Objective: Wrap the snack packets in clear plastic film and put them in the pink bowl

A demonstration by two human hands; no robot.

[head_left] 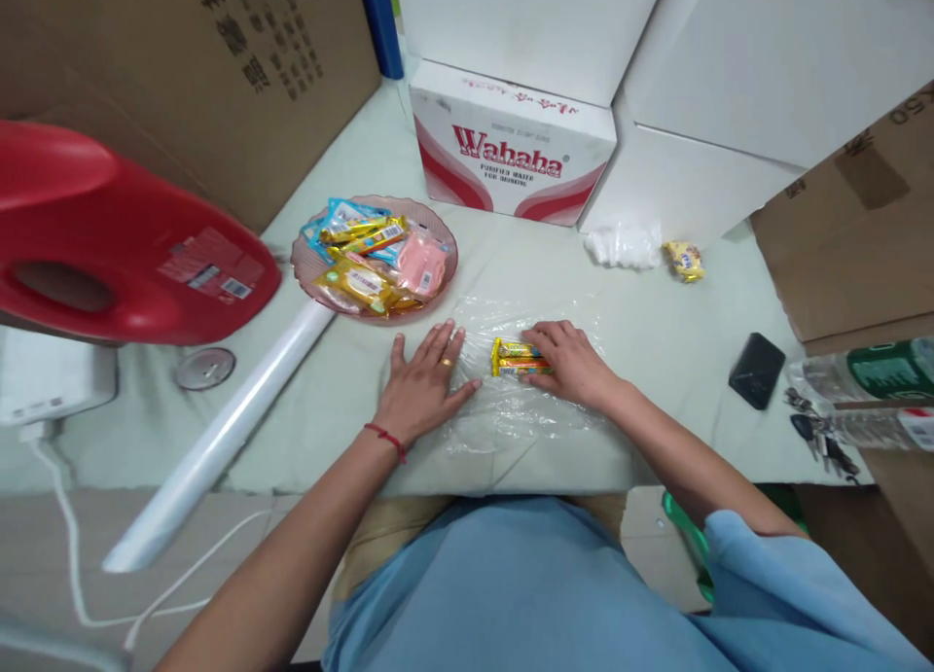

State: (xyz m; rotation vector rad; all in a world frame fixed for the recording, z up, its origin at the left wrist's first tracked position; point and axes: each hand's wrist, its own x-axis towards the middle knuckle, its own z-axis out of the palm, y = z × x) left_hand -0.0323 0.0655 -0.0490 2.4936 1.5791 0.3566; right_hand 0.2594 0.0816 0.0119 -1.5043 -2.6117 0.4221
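Two yellow-wrapped snack bars (pixel 509 357) lie side by side on a clear plastic sheet (pixel 488 421) spread over the table. My right hand (pixel 573 363) is closed around their right end, thumb below and fingers above, so that end is hidden. To the left, my left hand (pixel 421 385) lies flat with spread fingers on the left edge of the sheet, apart from the bars. It holds nothing. Beyond my left hand stands a pinkish clear bowl (pixel 447 293) with several wrapped snacks and packets in it.
A long white roll (pixel 226 429) slants off the table's front edge at left, near a red jug (pixel 124 234). At the back stands a Wahaha carton (pixel 511 152). A yellow packet (pixel 684 262), a black object (pixel 757 371), keys (pixel 821 443) and plastic bottles (pixel 868 372) are at right.
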